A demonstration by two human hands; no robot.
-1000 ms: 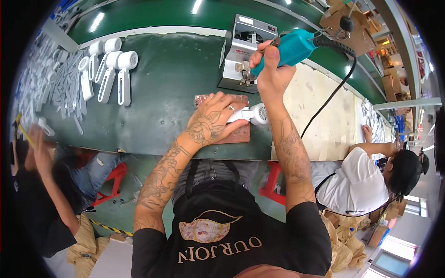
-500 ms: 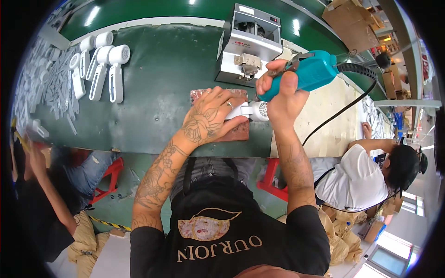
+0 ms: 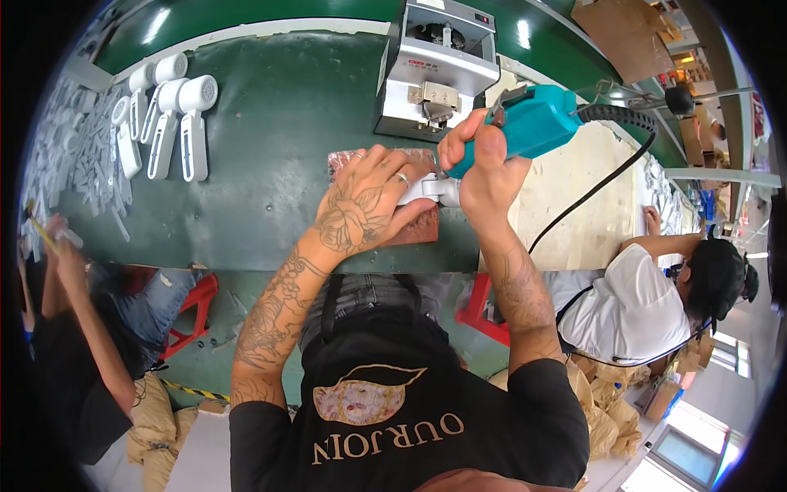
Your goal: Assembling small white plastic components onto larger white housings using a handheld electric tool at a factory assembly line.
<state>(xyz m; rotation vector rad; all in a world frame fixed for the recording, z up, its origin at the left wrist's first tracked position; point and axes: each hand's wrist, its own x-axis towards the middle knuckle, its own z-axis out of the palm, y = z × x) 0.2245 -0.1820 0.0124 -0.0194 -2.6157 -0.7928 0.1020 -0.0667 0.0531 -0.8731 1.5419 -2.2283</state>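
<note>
Under the left fingers [image 3: 393, 170]: one fan [image 3: 431, 190], one block [image 3: 422, 228]. Well to their left: five fans [image 3: 163, 148], then parts [image 3: 80, 148] too many to count. In the right fingers [image 3: 456, 146]: one tool [image 3: 537, 123]. Just beyond them: one machine [image 3: 443, 67].

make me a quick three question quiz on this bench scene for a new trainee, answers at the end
1. Which colour is the corded tool in the right hand's grip? a) red b) teal c) yellow

2. True or false: the left hand's grip is on a white handheld device lying partly over a reddish board.

3. How many white devices lie in the cluster just right of the loose grey parts?

Key: 1. b; 2. true; 3. five
</note>
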